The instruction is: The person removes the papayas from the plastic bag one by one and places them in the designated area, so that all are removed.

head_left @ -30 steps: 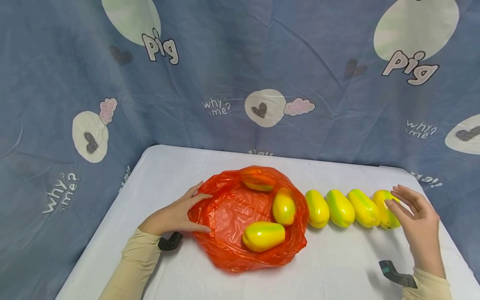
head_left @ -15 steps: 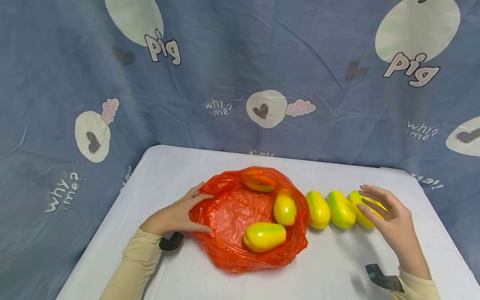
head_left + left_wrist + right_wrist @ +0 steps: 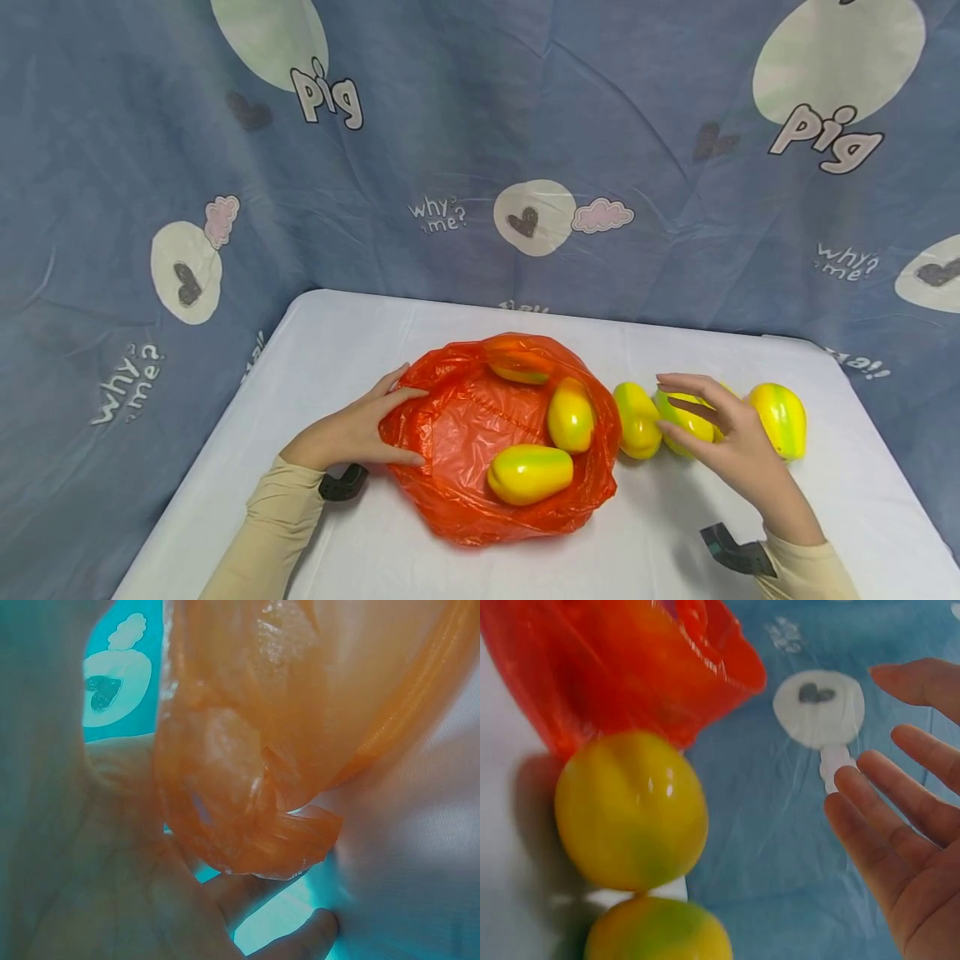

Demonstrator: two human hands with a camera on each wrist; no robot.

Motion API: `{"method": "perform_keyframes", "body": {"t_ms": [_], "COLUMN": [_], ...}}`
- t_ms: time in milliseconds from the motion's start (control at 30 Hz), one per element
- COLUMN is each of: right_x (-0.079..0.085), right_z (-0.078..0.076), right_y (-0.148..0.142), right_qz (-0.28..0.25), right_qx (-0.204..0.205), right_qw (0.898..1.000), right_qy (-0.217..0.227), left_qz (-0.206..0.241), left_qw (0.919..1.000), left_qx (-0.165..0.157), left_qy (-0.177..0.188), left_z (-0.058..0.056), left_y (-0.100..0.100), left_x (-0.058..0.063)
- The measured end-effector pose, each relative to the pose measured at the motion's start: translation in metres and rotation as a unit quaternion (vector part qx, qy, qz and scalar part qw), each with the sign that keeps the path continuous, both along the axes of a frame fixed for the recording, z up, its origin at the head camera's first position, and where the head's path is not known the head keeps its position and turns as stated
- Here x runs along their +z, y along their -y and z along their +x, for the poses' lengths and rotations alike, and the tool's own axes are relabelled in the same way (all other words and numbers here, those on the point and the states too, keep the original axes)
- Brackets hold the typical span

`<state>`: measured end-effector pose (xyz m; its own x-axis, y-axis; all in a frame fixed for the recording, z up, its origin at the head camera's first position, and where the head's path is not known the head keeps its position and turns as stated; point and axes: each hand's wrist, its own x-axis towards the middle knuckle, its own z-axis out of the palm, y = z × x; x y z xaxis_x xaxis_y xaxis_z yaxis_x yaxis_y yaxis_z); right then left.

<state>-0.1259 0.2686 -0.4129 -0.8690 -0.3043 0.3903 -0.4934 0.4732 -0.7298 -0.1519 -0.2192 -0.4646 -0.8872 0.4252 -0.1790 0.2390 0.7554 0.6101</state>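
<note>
My left hand [image 3: 360, 425] rests at the left rim of a red plastic bag [image 3: 480, 417], its thumb and a finger spread over the edge. In the left wrist view the bag's film [image 3: 240, 772] lies against the palm and loosely bent fingers. Inside the bag are 3 glossy yellow-green papayas, one at the front [image 3: 529, 474], one at the right [image 3: 572, 417] and one at the back [image 3: 520, 367]. My right hand [image 3: 738, 450] hovers over a row of papayas, fingers spread and holding nothing. It partly covers a papaya [image 3: 682, 417] and mostly hides another behind it.
Just right of the bag lies a papaya [image 3: 637, 421], and another [image 3: 778, 419] sits at the row's right end. The white table [image 3: 600, 567] backs onto a blue printed curtain [image 3: 450, 125]. Dark cameras are strapped at both wrists.
My right hand has moved left along the row, from the rightmost papaya to above those nearer the bag. The rightmost papaya shows uncovered now. My left hand and the bag have stayed in place.
</note>
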Motion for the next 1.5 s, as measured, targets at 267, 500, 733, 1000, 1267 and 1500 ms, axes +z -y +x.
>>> {"method": "perform_keyframes", "body": {"t_ms": [267, 500, 733, 1000, 1267, 1500], "right_x": [0.007, 0.008, 0.010, 0.019, 0.025, 0.028], "right_z": [-0.004, -0.007, -0.008, -0.012, -0.016, -0.020], "right_y": [0.029, 0.056, 0.080, 0.103, 0.124, 0.140], "right_qz": [0.045, 0.091, 0.153, 0.221, 0.300, 0.346], "right_qx": [0.055, 0.109, 0.160, 0.215, 0.235, 0.249], "right_qw": [0.997, 0.990, 0.975, 0.950, 0.923, 0.901], "right_qy": [0.002, 0.009, 0.019, 0.050, 0.051, 0.080], "left_qz": [-0.001, -0.001, 0.000, 0.003, 0.003, 0.005], "left_qw": [0.9999, 1.0000, 1.0000, 1.0000, 1.0000, 1.0000], "left_qx": [0.008, 0.003, -0.001, -0.007, -0.007, -0.004], "left_qy": [0.009, 0.005, 0.001, -0.004, -0.001, 0.002], "left_z": [0.000, 0.000, 0.000, 0.000, -0.001, 0.000], "left_y": [0.001, 0.000, 0.000, 0.001, 0.001, 0.002], "left_x": [-0.002, -0.002, 0.000, 0.002, -0.001, -0.003]}}
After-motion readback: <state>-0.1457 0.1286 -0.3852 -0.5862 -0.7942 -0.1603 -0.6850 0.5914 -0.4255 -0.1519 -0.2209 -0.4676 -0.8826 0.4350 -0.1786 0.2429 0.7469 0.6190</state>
